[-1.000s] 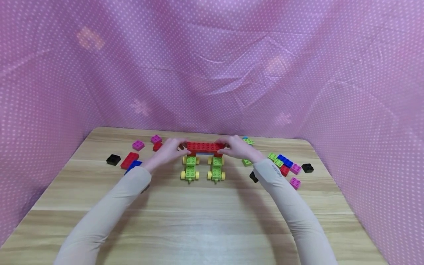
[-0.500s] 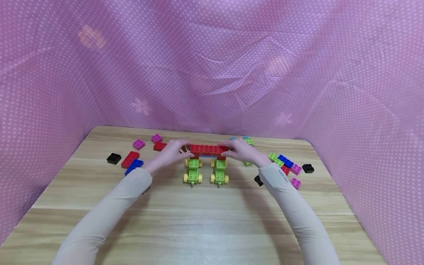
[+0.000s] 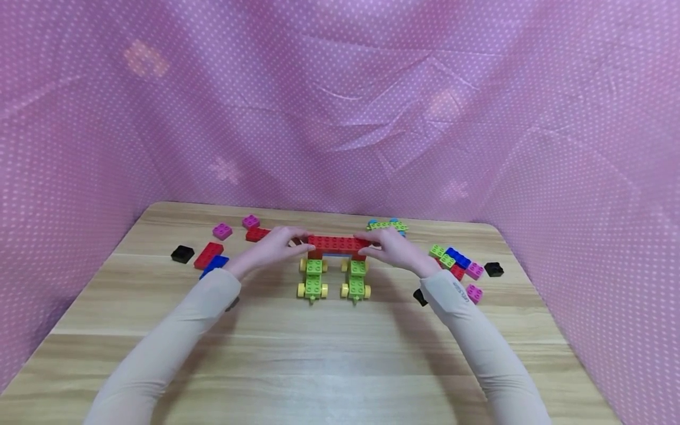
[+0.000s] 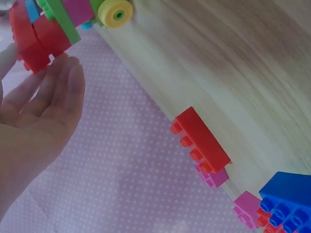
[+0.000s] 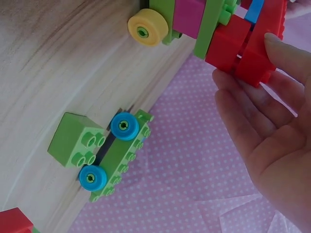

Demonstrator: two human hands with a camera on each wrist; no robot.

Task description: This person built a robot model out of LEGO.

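A long red brick (image 3: 339,243) spans the far ends of two green wheeled bases (image 3: 313,282) with yellow wheels, side by side. Below its ends sit red bricks, with a strip of blue between them, as the right wrist view also shows. My left hand (image 3: 277,245) holds the left end, thumb on the near side and fingers behind. At the opposite end my right hand (image 3: 394,249) grips in the same way. In the right wrist view, a magenta brick (image 5: 189,17) sits within the stack above a yellow wheel (image 5: 147,27).
Left of the build lie a red brick (image 3: 209,255), a blue brick (image 3: 215,266), a black brick (image 3: 183,254) and magenta ones (image 3: 222,231). Behind right stands a green base (image 5: 119,155) with blue wheels, beside a green brick (image 5: 73,138). Several mixed bricks (image 3: 458,258) lie farther right.
Both hands have shifted the whole build a little to the right and toward me. The green base with blue wheels and the red brick at the back left now show more fully.
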